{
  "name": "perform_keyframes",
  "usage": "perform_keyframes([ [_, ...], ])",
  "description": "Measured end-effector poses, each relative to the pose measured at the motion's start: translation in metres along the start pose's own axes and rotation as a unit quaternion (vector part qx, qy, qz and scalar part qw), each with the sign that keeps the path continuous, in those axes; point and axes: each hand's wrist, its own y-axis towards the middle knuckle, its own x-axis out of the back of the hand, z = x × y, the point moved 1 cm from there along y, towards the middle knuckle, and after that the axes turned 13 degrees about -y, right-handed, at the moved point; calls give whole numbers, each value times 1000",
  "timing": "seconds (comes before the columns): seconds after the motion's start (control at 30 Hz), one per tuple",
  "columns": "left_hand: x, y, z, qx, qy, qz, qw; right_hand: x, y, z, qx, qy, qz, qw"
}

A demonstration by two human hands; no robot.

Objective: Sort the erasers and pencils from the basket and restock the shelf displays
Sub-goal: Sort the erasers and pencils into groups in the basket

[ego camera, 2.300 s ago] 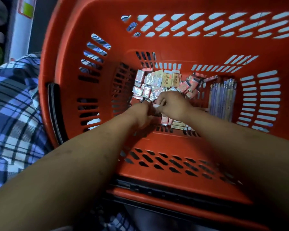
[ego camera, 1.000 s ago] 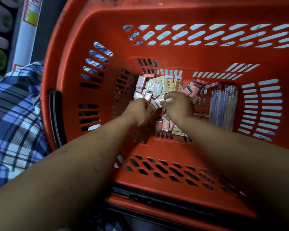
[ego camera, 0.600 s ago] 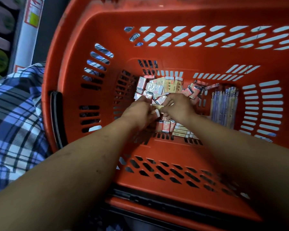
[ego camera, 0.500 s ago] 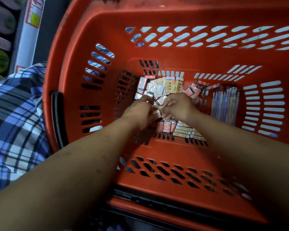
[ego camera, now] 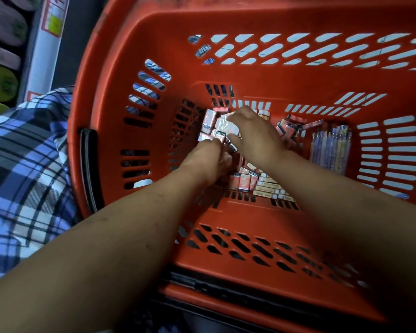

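Probably these film-wrapped erasers [ego camera: 208,121] in the basket [ego camera: 120,68] are light, firm, slippery: pinch across their narrow sides; your right grip [ego camera: 257,138] is spread apart, your left grip [ego camera: 207,159] I cannot tell.

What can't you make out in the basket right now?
Head view only.
- Grip of the left hand: the back of the hand hides what, if anything, its fingers hold.
- The erasers beneath the right hand: covered, so uncountable.
- Eraser labels: too small, blurred.
- The shelf: cut off by the left edge, dark.
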Motion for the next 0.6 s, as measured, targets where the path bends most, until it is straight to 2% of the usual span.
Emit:
perform_keyframes([
  [0.13,-1,2,2,12,44,18,999,2,16,5,-15,-128,52,990],
  [0.23,0,1,-2,8,57,33,998,-3,21,6,-25,-183,70,980],
  [0.6,-1,4,-1,-2,68,33,997,1,22,2,-46,-166,95,980],
])
